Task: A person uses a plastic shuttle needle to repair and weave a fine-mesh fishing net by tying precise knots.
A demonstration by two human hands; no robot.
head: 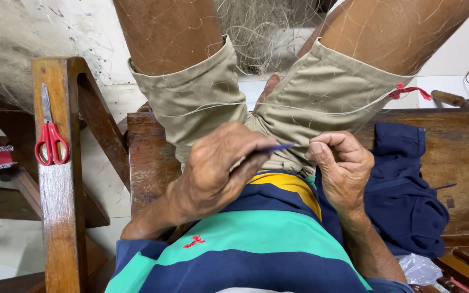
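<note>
At the centre of the frame our left hand [218, 168] was closed in a tight grip on a thin blue needle [279, 147], its tip pointing at our right hand [340, 163], whose fingers were pinched shut on fine net threads [321, 106] over our lap. Red-handled scissors [50, 133] lay at the left on a wooden armrest [61, 217].

One package is showing: a crumpled clear plastic bag [419, 268] is lying at the bottom right, just below the dark blue cloth [408, 195] on the wooden bench [462, 141]. No labels, signs or screens are showing.
</note>
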